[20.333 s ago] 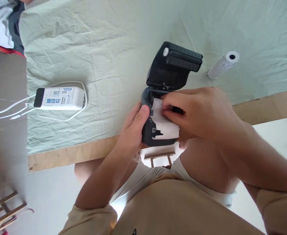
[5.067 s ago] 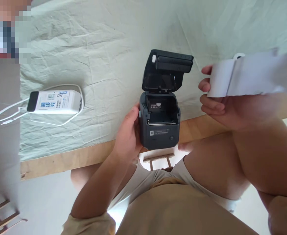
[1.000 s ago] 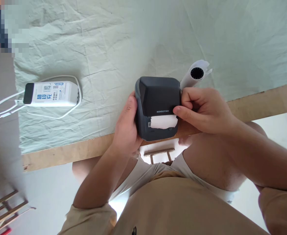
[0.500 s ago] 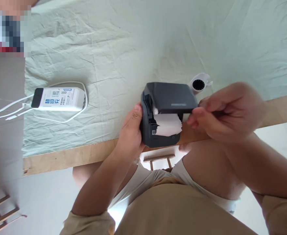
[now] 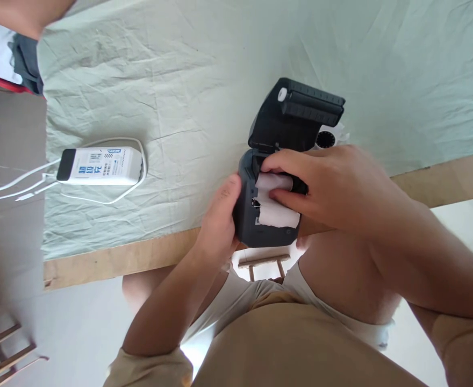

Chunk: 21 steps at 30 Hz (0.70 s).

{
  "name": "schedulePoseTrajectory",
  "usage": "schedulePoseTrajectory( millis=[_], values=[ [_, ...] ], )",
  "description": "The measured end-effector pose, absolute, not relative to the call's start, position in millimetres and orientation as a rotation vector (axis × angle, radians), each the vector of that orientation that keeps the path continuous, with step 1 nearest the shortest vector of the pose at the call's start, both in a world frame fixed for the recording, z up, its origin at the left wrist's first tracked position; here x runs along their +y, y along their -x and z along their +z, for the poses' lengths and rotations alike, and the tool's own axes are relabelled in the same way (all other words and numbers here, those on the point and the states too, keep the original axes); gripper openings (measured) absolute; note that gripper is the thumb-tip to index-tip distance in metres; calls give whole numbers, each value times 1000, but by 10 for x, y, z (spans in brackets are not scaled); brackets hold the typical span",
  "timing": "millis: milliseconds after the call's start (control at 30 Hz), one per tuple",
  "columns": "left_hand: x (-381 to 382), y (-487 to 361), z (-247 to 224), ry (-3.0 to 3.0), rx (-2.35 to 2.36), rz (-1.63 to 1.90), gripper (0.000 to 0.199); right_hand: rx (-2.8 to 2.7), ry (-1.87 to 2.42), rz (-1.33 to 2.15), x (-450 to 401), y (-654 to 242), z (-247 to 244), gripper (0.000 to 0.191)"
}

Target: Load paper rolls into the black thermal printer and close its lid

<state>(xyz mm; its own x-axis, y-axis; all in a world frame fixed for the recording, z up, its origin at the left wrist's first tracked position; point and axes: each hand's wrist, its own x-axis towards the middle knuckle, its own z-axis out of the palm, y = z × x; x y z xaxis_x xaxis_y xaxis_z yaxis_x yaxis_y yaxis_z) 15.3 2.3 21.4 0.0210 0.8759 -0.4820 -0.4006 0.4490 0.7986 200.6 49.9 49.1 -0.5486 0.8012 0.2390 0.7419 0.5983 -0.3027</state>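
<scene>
Pale green cloth point(image 5: 180, 80) over wood-edged table point(image 5: 119, 262), dark portable label printer point(image 5: 267, 237) at near edge, lid point(image 5: 287, 121) raised, left hand point(image 5: 219, 215) clasping its left side, right hand point(image 5: 325, 185) pinching paper roll point(image 5: 271, 183) in its bay, second roll point(image 5: 325, 140) just behind
</scene>
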Motion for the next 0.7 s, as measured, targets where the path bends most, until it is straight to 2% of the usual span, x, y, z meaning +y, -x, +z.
schedulePoseTrajectory(
  millis=[167,200,233,333,467,600,700],
  values=[
    [28,-139,248,-487,1134,1032,37,-2224,1117,667,532,-2310,619,33],
    [32,-139,247,-483,1129,1045,36,-2048,1067,696,592,-2418,598,34],
    [36,-139,245,-482,1123,1056,36,-1886,994,717,677,-2530,553,44],
    [47,-140,252,-486,1106,1037,39,-1418,1165,829,995,-2824,311,48],
    [59,-153,277,-493,1109,1038,40,-1227,1568,610,1173,-3006,38,37],
    [65,-171,274,-506,1116,1080,37,-1563,1742,452,1010,-3022,40,22],
    [62,-175,248,-508,1117,1091,35,-1795,1726,335,965,-3053,65,32]
  ],
)
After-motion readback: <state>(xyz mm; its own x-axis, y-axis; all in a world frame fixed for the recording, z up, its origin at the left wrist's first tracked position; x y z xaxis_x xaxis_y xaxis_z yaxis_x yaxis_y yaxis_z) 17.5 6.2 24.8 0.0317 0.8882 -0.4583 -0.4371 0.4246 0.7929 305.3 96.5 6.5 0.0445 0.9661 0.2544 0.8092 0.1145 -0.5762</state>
